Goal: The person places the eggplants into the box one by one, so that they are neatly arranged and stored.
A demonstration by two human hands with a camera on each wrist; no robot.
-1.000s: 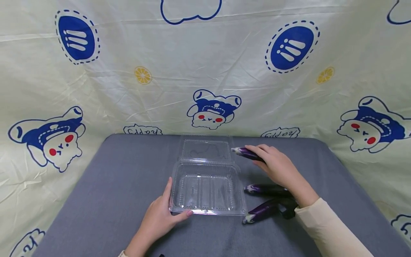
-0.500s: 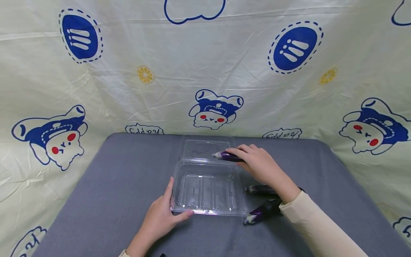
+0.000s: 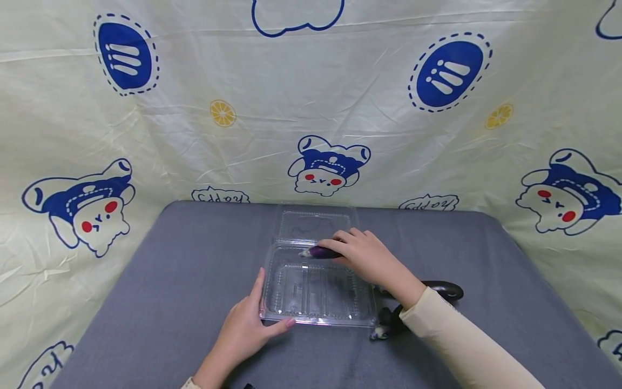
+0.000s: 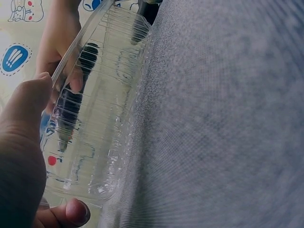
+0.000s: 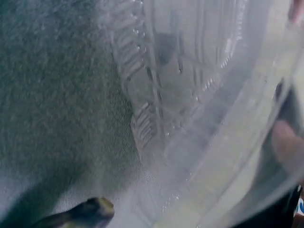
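**Eggplant [image 3: 323,252] over the clear clamshell [image 3: 335,323]**

My right hand [image 3: 362,256] has its fingers clamped on the eggplant above the base; my left hand [image 3: 243,324] braces a corner, thumb and finger apart. The left-wrist view shows, through clear plastic, dark length my hand hides in the head view. The backdrop [image 3: 262,92] reads "happy" beyond grey tablecloth [image 3: 204,259].

"How does the left hand [image 3: 244,321] sit?"

"Low, left of centre, with a finger pointing forward and the thumb stretched across toward the person's right, the two spread well apart."

"And the right hand [image 3: 365,258]?"

"Near the middle, its back toward the head camera and its fingers bent in a grip. The right forearm [image 3: 468,335] slants in from the lower right, sleeved nearly to the wrist."

"Its fingertips?"

"Blurred in the right wrist view; one digit seems to show, perhaps the thumb."
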